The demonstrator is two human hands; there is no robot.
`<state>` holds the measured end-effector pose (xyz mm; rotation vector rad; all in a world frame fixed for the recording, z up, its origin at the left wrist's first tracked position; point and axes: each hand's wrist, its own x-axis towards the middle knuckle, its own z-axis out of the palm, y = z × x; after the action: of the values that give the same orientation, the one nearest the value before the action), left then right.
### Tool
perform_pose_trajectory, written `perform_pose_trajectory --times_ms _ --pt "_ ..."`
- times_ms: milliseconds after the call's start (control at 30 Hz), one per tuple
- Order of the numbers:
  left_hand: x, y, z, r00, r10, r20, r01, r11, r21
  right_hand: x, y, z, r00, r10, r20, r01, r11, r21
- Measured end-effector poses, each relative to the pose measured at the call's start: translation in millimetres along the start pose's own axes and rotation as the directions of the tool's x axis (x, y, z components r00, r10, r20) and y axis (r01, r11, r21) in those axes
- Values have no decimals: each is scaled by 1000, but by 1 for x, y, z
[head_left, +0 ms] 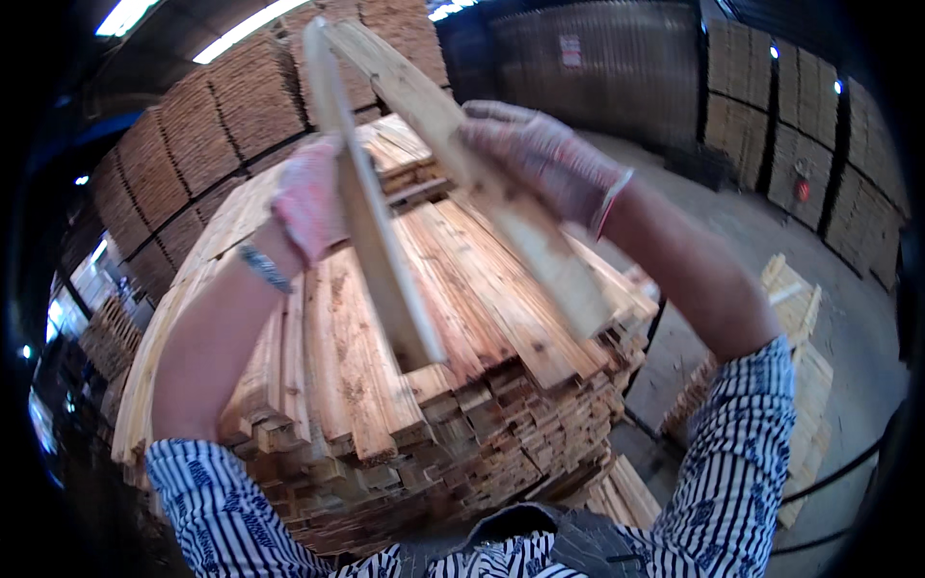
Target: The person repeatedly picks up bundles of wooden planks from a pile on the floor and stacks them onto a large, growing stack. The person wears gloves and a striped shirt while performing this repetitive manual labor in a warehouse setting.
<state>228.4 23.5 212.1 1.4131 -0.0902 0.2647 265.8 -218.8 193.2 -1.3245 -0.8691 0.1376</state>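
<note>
My left hand (310, 197), in a pinkish work glove, is closed round a narrow wooden board (374, 241) tilted up on its edge. A second, wider wooden board (540, 250) is gripped by my right hand (544, 154), gloved too and slightly blurred. Both boards are raised above a large stack of planks (356, 356) in front of me; their far ends come close together at the top, and their near ends spread apart. My right fingers wrap over the board's outer edge. The left fingers are partly hidden behind the left board.
Tall bundles of stacked lumber (198, 125) rise behind on the left. More lumber bundles (790, 106) stand along the far right, beside a corrugated wall (597, 67). Loose boards (805, 385) lie low at the right on the concrete floor (858, 318). A red object (802, 183) is near the right bundles.
</note>
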Motion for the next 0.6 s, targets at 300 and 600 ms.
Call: perform_pose_trajectory --times_ms 300,600 --pt "-22 12 -107 932 -254 -257 263 965 1 -34 93 -164 866 432 -252 -485 604 -633" --pt "-30 -14 -170 890 -317 -328 294 949 -119 -8 102 -103 780 533 -327 -438 93 -894"
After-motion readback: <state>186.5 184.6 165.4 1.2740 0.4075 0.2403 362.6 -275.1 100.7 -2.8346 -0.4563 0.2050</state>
